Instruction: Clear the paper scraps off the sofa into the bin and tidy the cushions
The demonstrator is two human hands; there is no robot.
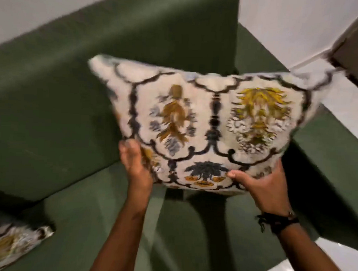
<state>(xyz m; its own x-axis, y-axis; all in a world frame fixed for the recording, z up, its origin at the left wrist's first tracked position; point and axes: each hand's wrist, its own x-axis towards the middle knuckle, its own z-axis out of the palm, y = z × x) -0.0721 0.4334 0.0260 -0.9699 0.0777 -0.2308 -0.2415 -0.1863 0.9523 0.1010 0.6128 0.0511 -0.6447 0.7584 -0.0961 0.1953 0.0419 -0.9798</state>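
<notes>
A cream cushion [205,124] with dark scrollwork and yellow and blue floral patterns is held up above the seat of the green sofa [53,114], near its right armrest. My left hand [134,162] grips the cushion's lower left edge. My right hand [259,186], with a dark band on the wrist, grips its lower right edge. A second cushion [12,245] of the same pattern lies on the seat at the lower left. No paper scraps or bin show in this blurred view.
The sofa's right armrest [325,160] stands beside the held cushion. White tiled floor [349,104] lies to the right, with a brown piece of furniture [355,46] at the upper right corner. A white wall [289,23] runs behind the sofa.
</notes>
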